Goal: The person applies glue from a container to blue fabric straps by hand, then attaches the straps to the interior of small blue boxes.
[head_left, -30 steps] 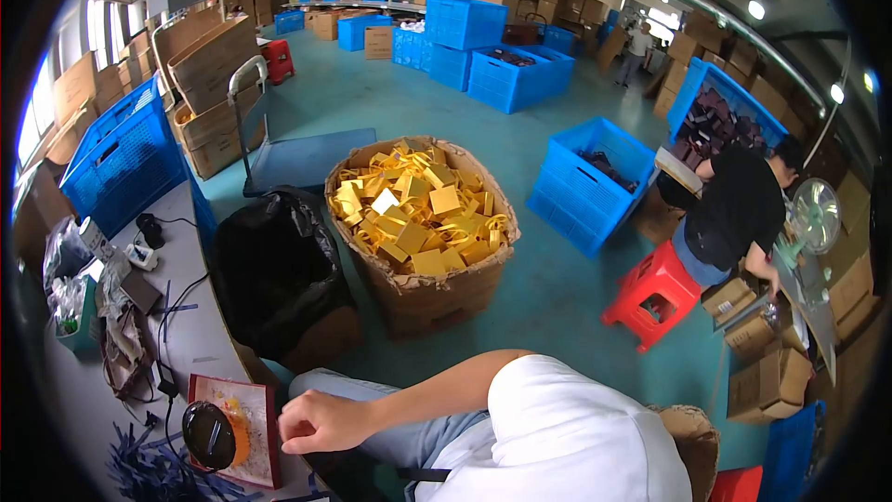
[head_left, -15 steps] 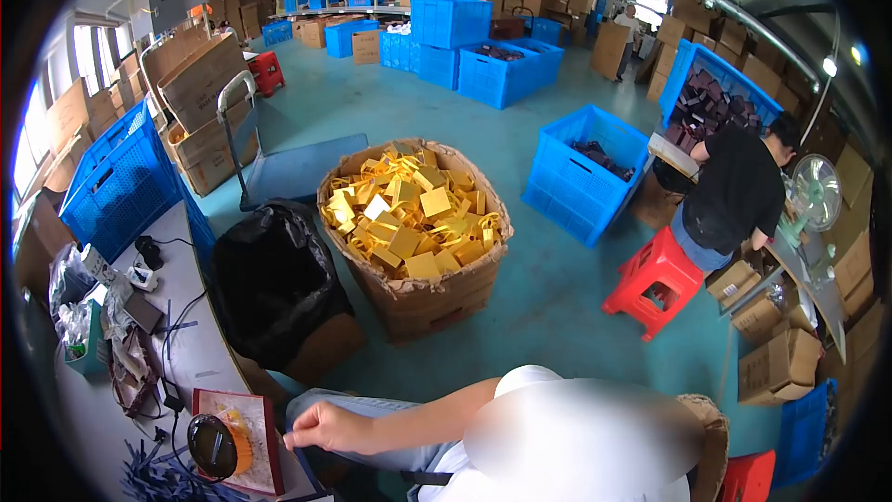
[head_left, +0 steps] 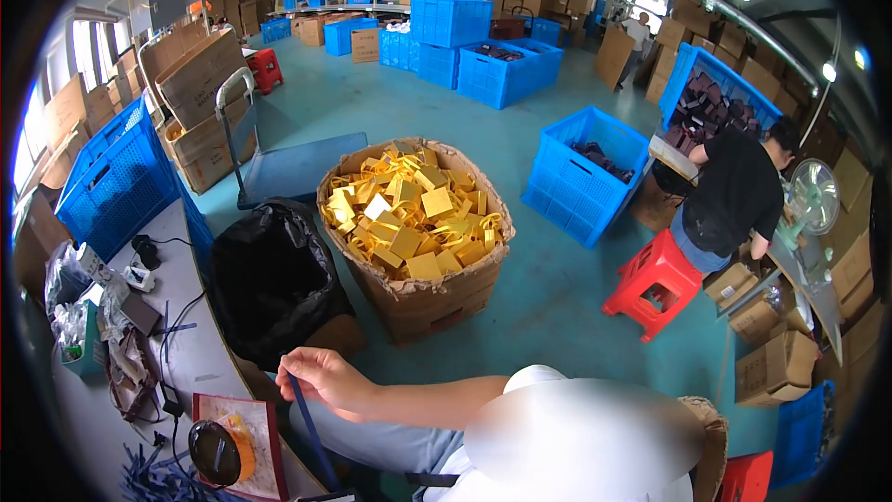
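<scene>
The teal floor (head_left: 548, 307) spreads widest, then the pale table (head_left: 195, 349) on the left, the torn-topped carton (head_left: 423, 309) heaped with gold boxes (head_left: 423, 214), and the black bag (head_left: 265, 293) standing between the carton and the table. Smaller are the red-rimmed tray (head_left: 274, 451) at the table's near edge and the heap of loose blue strips (head_left: 153, 479) beside it. The right hand (head_left: 325, 383) hangs over the jeans-clad leg, fingers drawn narrow, pinching the upper end of one blue strip (head_left: 309, 418), which slants down past the tray (what its lower end meets is too small to tell). The left hand is out of view, so its fingers cannot be told. A light pinch near the tip and an even, untwisted pull would likely serve best. The tray's rim stands just beside the strip and could snag it; the bag's folds are near the knuckles, while more room lies to the right, toward the carton
</scene>
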The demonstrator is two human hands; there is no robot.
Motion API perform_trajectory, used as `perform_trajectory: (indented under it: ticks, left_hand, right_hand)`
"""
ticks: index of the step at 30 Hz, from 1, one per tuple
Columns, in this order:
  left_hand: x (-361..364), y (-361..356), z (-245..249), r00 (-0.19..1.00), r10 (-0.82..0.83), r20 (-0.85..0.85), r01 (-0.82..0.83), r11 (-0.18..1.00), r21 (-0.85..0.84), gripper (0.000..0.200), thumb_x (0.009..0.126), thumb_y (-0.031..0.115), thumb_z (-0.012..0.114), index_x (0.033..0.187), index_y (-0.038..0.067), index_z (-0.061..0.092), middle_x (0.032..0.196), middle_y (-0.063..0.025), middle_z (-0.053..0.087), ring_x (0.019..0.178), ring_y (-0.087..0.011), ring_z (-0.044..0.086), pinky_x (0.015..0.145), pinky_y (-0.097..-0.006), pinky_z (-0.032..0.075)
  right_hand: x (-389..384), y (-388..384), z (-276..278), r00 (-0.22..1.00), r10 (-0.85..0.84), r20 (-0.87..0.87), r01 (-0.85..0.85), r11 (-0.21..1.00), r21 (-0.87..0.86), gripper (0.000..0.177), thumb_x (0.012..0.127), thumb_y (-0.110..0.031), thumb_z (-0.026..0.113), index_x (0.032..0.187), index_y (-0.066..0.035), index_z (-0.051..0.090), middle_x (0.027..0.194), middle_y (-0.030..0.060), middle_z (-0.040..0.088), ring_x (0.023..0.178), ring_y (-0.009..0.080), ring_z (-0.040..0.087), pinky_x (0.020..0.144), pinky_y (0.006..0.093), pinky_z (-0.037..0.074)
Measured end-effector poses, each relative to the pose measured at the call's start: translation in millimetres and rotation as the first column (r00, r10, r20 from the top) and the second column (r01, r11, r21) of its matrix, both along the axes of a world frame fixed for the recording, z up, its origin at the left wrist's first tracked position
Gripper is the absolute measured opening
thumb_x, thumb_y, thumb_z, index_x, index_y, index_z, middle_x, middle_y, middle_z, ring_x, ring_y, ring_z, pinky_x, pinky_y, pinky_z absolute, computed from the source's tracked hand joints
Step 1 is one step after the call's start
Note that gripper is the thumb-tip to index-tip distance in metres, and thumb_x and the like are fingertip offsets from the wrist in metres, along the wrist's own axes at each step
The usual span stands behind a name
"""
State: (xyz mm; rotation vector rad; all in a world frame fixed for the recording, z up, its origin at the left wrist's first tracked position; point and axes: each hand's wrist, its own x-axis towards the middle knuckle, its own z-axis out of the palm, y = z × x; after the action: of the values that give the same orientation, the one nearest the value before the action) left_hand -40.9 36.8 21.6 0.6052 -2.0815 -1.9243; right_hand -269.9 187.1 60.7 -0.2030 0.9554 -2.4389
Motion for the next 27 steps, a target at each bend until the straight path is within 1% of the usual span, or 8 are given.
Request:
perform_trajectory:
  ticks: [1, 2, 5, 16, 23, 24, 25, 27]
  left_hand:
    - [-2.8, -2.2, -5.0, 1.000, -0.012, -0.005, 0.011, 0.998, -0.068, 0.041, 0.073, -0.001, 0.059, 0.114, -0.002, 0.053, 0.105, -0.0107, 0.056, 0.095, -0.0220, 0.052, 0.087, -0.0314, 0.042]
    - [-5.5, -1.9, -5.0, 1.000, -0.010, -0.005, 0.010, 0.998, -0.062, 0.041, 0.073, -0.001, 0.059, 0.114, -0.002, 0.053, 0.105, -0.0107, 0.056, 0.095, -0.0220, 0.052, 0.087, -0.0314, 0.042]
    - [-12.4, -2.6, -8.4, 0.996, -0.077, 0.047, 0.074, 0.995, 0.061, 0.043, 0.073, 0.001, 0.061, 0.115, -0.002, 0.052, 0.106, -0.0091, 0.055, 0.094, -0.0197, 0.052, 0.085, -0.0299, 0.042]
    - [-8.7, -12.2, -36.2, 0.982, -0.180, -0.056, 0.185, 0.975, 0.118, 0.050, 0.071, 0.005, 0.066, 0.117, -0.002, 0.049, 0.106, -0.0092, 0.054, 0.096, -0.0189, 0.052, 0.086, -0.0303, 0.042]
    - [-13.5, -10.8, -27.7, 0.982, -0.182, -0.059, 0.189, 0.965, 0.183, 0.059, 0.071, 0.024, 0.074, 0.117, -0.003, 0.049, 0.106, -0.0089, 0.054, 0.096, -0.0193, 0.052, 0.084, -0.0305, 0.043]
    - [-14.9, -12.5, -34.3, 0.978, -0.194, -0.074, 0.205, 0.954, 0.217, 0.053, 0.072, 0.016, 0.071, 0.116, -0.004, 0.050, 0.106, -0.0099, 0.055, 0.095, -0.0203, 0.053, 0.083, -0.0311, 0.043]
    - [-19.6, -11.3, -42.3, 0.988, -0.135, -0.079, 0.140, 0.987, 0.072, 0.060, 0.061, 0.023, 0.071, 0.111, -0.004, 0.052, 0.103, -0.0086, 0.055, 0.097, -0.0181, 0.053, 0.086, -0.0284, 0.040]
    - [-21.2, -13.4, -32.1, 0.983, -0.185, 0.021, 0.179, 0.971, 0.157, 0.061, 0.062, 0.027, 0.075, 0.111, -0.002, 0.053, 0.095, -0.0050, 0.056, 0.088, -0.0140, 0.054, 0.079, -0.0256, 0.042]
  right_hand:
    - [2.3, 1.1, 5.3, 0.992, 0.091, 0.087, -0.086, 0.995, -0.056, 0.018, 0.092, -0.025, 0.051, 0.085, -0.009, 0.057, 0.074, -0.0003, 0.056, 0.066, 0.0071, 0.052, 0.061, 0.0220, 0.046]
    - [3.3, -3.0, 5.8, 0.984, 0.156, 0.088, -0.144, 0.981, -0.129, 0.020, 0.093, -0.025, 0.049, 0.084, -0.008, 0.054, 0.066, -0.0010, 0.051, 0.058, 0.0060, 0.047, 0.052, 0.0203, 0.041]
    - [3.1, -13.7, -1.4, 0.960, 0.265, 0.085, -0.262, 0.964, -0.045, 0.020, 0.093, -0.023, 0.049, 0.082, -0.007, 0.053, 0.056, -0.0054, 0.035, 0.045, 0.0044, 0.029, 0.040, 0.0197, 0.022]
    - [20.3, -56.5, 1.6, 0.948, 0.317, -0.029, -0.312, 0.942, 0.125, 0.013, 0.091, -0.013, 0.051, 0.097, -0.002, 0.052, 0.073, 0.0046, 0.056, 0.061, 0.0100, 0.054, 0.052, 0.0213, 0.044]
    - [15.5, -70.1, -5.2, 0.917, 0.398, -0.039, -0.378, 0.893, 0.243, 0.011, 0.088, -0.014, 0.056, 0.089, -0.002, 0.056, 0.068, 0.0021, 0.057, 0.052, 0.0054, 0.048, 0.044, 0.0185, 0.037]
    - [15.7, -69.6, -7.0, 0.920, 0.391, 0.021, -0.383, 0.888, 0.255, 0.011, 0.087, -0.014, 0.056, 0.088, -0.003, 0.057, 0.067, 0.0022, 0.056, 0.050, 0.0046, 0.046, 0.044, 0.0177, 0.035]
    - [14.9, -69.3, -8.0, 0.925, 0.380, 0.011, -0.366, 0.882, 0.296, 0.012, 0.087, -0.013, 0.056, 0.091, -0.002, 0.059, 0.067, 0.0027, 0.057, 0.050, 0.0045, 0.046, 0.044, 0.0172, 0.035]
    - [16.0, -72.3, -7.0, 0.933, 0.358, 0.025, -0.340, 0.862, 0.375, 0.012, 0.087, -0.013, 0.056, 0.091, -0.002, 0.061, 0.068, 0.0043, 0.058, 0.050, 0.0040, 0.045, 0.042, 0.0166, 0.035]
